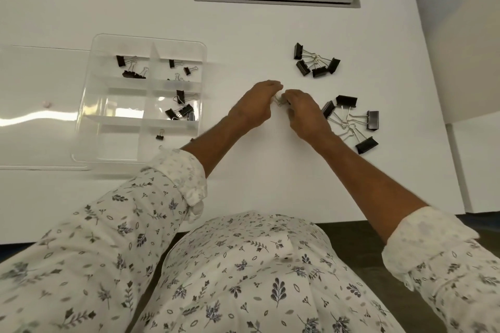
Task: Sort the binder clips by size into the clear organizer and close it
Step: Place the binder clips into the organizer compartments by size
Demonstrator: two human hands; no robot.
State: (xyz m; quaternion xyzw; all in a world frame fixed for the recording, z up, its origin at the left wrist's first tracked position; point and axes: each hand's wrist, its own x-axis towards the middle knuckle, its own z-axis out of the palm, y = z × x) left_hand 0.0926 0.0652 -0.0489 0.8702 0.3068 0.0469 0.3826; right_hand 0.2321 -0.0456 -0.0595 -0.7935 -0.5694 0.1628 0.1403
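Organizer (92, 105) sits open at the left of the white table (243, 170), its lid (40, 105) folded flat further left, so compartments stay reachable. Sorted clips occupy four cells; the medium ones (181, 108) lie in the right middle cell. At centre, left hand (254, 108) and right hand (303, 113) meet, fingertips pinched narrowly around one small clip (280, 101), probably pulling it free or passing it over; which hand bears it cannot be told. Unsorted clusters remain right: a far group (315, 61) and larger clips (351, 121) just beside the right hand.
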